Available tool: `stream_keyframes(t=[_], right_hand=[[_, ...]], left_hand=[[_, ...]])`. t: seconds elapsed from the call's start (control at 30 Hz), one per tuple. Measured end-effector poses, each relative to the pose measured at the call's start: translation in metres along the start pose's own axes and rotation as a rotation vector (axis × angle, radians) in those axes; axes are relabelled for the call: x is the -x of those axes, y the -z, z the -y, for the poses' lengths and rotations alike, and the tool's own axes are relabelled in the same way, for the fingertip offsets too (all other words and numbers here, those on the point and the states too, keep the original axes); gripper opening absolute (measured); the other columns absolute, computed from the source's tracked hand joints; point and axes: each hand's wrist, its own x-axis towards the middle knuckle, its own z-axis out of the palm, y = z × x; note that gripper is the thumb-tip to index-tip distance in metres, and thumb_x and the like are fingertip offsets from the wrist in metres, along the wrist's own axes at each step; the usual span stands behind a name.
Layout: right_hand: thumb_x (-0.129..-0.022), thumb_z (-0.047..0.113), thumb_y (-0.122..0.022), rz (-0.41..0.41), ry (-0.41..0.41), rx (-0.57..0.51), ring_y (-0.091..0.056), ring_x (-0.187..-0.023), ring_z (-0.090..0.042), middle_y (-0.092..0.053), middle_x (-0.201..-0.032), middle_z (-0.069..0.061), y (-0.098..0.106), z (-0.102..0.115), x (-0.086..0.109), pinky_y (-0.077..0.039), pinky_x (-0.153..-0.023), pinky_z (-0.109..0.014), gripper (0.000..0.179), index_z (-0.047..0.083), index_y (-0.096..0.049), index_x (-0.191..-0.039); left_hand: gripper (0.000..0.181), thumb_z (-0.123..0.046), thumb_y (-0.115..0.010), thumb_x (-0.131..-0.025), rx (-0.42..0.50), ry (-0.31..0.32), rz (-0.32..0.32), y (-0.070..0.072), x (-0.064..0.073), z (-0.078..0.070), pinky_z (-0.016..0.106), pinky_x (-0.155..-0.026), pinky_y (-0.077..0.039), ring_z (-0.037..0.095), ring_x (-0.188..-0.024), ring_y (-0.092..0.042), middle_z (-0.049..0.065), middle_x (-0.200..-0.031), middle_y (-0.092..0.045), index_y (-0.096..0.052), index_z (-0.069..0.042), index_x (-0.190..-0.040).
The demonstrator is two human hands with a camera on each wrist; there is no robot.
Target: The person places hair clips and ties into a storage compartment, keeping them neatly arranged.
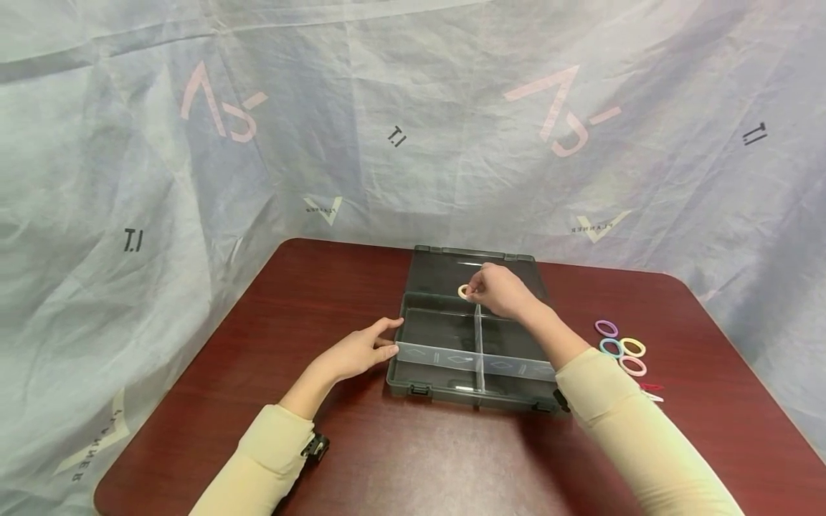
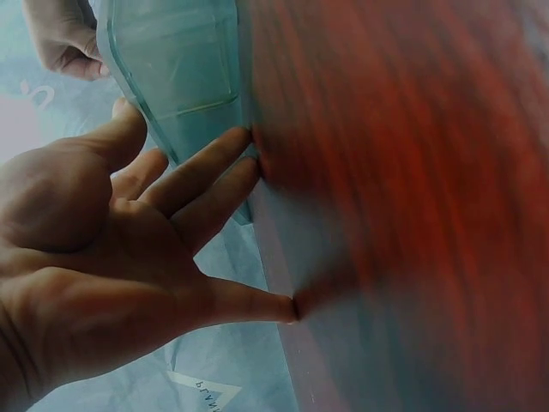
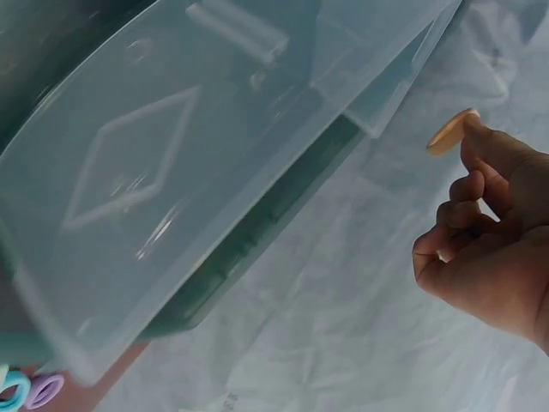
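Note:
A dark translucent organizer box [image 1: 445, 330] lies with its lid [image 1: 445, 272] folded back on the table; clear dividers [image 1: 445, 356] split it into several compartments. Above the back of the box, my right hand [image 1: 503, 290] pinches a pale yellow-orange hair tie [image 3: 452, 133] between thumb and fingertips. My left hand [image 1: 358, 351] is at the box's left side, its fingers [image 2: 202, 180] extended against the outer wall. In the left wrist view, the little finger and fingertips reach the tabletop. No object is seen in that hand.
Right of the box lie a purple hair tie [image 1: 606, 329], a blue one [image 1: 610, 349], a yellow one [image 1: 633, 347] and a pink one [image 1: 633, 366]. A small red item [image 1: 652, 387] and a white one [image 1: 653, 396] are nearer. A pale printed sheet [image 1: 400, 179] hangs behind the table.

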Motion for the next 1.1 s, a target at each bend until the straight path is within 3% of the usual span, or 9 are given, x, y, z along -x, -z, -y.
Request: stream_keyframes(t=[0.17,0.33,0.5,0.83,1.1], right_hand=[[-0.094,0.009,-0.073,0.01,0.057,0.001,-0.061,-0.081,-0.02,-0.067,-0.092,-0.006,-0.009,0.012,-0.01,-0.052,-0.074,-0.039,0.008,0.006,-0.077,-0.088],[-0.093,0.01,-0.075,0.031,0.09,0.001,-0.057,-0.077,-0.019,-0.061,-0.088,-0.004,-0.02,0.022,-0.018,-0.051,-0.071,-0.038,0.008,0.006,-0.077,-0.087],[-0.093,0.011,-0.076,0.054,0.097,0.004,-0.054,-0.08,-0.019,-0.056,-0.089,-0.005,-0.031,0.03,-0.026,-0.05,-0.073,-0.038,0.008,0.006,-0.076,-0.087],[-0.093,0.01,-0.075,0.079,0.106,0.014,-0.063,-0.082,-0.02,-0.066,-0.089,-0.004,-0.042,0.039,-0.037,-0.054,-0.078,-0.039,0.009,0.009,-0.077,-0.085],[-0.092,0.01,-0.075,0.114,0.123,0.039,-0.065,-0.077,-0.018,-0.071,-0.086,-0.003,-0.054,0.044,-0.045,-0.055,-0.074,-0.036,0.007,0.008,-0.079,-0.087]], left_hand=[[0.058,-0.026,-0.058,-0.105,-0.002,0.001,0.004,0.0,0.0,-0.001,0.047,-0.099,-0.049,0.023,-0.122,-0.062,0.013,-0.14,-0.059,-0.036,-0.018,-0.158],[0.057,-0.026,-0.058,-0.105,-0.008,-0.002,0.011,0.001,0.001,-0.004,0.047,-0.1,-0.049,0.023,-0.125,-0.061,0.013,-0.145,-0.054,-0.036,-0.018,-0.158],[0.057,-0.026,-0.058,-0.105,-0.008,-0.001,0.007,0.002,0.001,-0.002,0.046,-0.1,-0.049,0.022,-0.126,-0.06,0.012,-0.147,-0.053,-0.036,-0.018,-0.157],[0.057,-0.027,-0.057,-0.105,-0.008,0.001,0.009,0.002,-0.001,0.0,0.046,-0.1,-0.049,0.023,-0.126,-0.059,0.012,-0.146,-0.054,-0.035,-0.02,-0.158],[0.057,-0.028,-0.057,-0.106,0.003,0.01,0.012,0.001,0.0,0.001,0.046,-0.1,-0.049,0.024,-0.126,-0.06,0.013,-0.143,-0.056,-0.036,-0.02,-0.157]])
